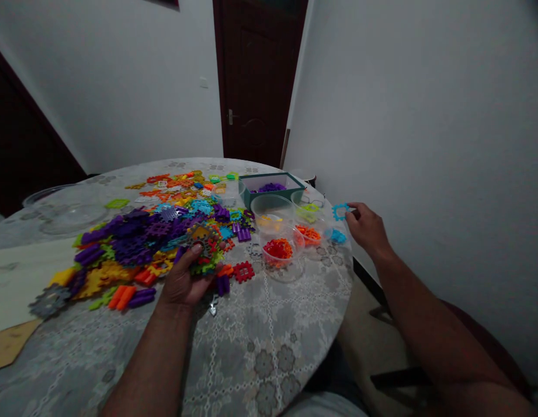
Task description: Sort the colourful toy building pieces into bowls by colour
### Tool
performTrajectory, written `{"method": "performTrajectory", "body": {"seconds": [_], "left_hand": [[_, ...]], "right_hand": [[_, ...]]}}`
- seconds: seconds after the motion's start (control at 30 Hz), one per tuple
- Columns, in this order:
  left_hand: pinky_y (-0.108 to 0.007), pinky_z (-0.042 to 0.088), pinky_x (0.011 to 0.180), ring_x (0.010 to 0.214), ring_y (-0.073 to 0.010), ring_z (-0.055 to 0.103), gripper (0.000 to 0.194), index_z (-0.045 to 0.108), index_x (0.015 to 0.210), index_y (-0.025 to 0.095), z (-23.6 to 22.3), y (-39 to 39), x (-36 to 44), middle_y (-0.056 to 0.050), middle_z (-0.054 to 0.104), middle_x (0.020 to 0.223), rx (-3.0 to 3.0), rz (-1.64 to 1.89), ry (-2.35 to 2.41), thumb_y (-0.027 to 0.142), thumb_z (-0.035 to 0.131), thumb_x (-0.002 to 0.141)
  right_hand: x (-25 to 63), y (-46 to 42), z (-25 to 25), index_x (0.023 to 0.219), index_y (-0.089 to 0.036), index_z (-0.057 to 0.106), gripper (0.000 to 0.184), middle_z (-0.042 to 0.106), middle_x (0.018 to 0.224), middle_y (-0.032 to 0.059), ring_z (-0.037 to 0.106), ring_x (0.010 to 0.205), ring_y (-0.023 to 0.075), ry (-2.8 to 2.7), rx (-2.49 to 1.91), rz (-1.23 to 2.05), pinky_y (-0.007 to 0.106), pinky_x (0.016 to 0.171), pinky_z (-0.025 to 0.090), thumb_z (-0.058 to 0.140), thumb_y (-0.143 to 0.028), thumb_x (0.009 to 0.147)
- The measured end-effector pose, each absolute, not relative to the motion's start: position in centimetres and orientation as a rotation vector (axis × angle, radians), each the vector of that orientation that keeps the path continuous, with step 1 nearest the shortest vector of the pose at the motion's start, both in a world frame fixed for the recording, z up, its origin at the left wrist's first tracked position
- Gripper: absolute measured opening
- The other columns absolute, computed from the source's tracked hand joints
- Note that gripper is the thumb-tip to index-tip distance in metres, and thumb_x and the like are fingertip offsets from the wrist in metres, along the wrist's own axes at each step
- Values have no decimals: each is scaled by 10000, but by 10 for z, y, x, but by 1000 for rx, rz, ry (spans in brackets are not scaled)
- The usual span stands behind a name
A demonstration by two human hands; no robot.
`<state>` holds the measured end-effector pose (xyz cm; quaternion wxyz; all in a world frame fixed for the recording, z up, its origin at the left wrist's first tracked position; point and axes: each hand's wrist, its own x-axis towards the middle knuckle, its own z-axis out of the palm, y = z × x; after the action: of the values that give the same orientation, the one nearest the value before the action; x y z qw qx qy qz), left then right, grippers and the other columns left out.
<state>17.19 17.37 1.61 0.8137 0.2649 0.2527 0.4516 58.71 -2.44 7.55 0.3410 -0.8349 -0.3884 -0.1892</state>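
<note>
- Head view: L hand clenched on clump of interlocked plastic pcs, above bench, just beside mixed pcs pile.
- R hand grasps blue plastic pc in fingertips, near clear bowl w/ blue pcs.

I'm in a home: a dark wooden door, plain white walls, a round counter under a patterned cloth.

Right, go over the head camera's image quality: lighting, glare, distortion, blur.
In the head view, the wide lens makes the door and white wall lean and bends the round table; light is dim and soft, without hard shadows; faint glare marks the clear plastic bowl; the left hand and interlocking plastic building pieces look slightly soft.
</note>
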Motion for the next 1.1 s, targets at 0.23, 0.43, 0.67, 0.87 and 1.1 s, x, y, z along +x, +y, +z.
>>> {"method": "performTrajectory", "body": {"seconds": [0.23, 0.43, 0.67, 0.87, 1.1], "left_hand": [[-350, 683, 578, 914, -307, 815, 396, 714, 1199, 175, 17, 166, 174, -105, 824, 1058, 564, 933, 546, 159, 801, 813], [-357, 687, 609, 885, -290, 814, 356, 722, 1150, 162, 13, 165, 176, -106, 825, 986, 601, 927, 544, 184, 819, 808], [-359, 674, 594, 892, -296, 810, 391, 731, 1180, 166, 11, 161, 175, -122, 821, 1042, 628, 897, 511, 217, 843, 809], [-337, 667, 666, 789, -234, 787, 444, 750, 1170, 188, 5, 161, 179, -90, 816, 987, 598, 869, 450, 182, 897, 751], [-334, 662, 666, 818, -232, 781, 418, 738, 1097, 190, 1, 164, 181, -86, 808, 1015, 524, 905, 434, 306, 950, 755]], "right_hand": [[607, -19, 44, 1263, -96, 736, 459, 775, 1165, 227, 723, 1043, 344, -1150, -2253, -686, 504, 1013, 533, 475, -261, 924], [498, 8, 62, 1261, -193, 729, 360, 760, 1249, 154, 739, 989, 278, -1436, -1808, -350, 452, 949, 599, 536, -333, 992], [372, 53, 77, 1371, -262, 648, 337, 731, 1228, 110, 717, 1011, 249, -1786, -1417, 102, 461, 943, 610, 592, -287, 1040], [336, 91, 63, 1520, -282, 501, 616, 622, 1364, 143, 627, 1216, 298, -1955, -1387, 150, 510, 1038, 558, 733, -253, 951], [331, 104, 54, 1294, -213, 635, 347, 680, 1197, 119, 652, 1100, 262, -1930, -1429, 180, 454, 997, 546, 687, -193, 952]]}}
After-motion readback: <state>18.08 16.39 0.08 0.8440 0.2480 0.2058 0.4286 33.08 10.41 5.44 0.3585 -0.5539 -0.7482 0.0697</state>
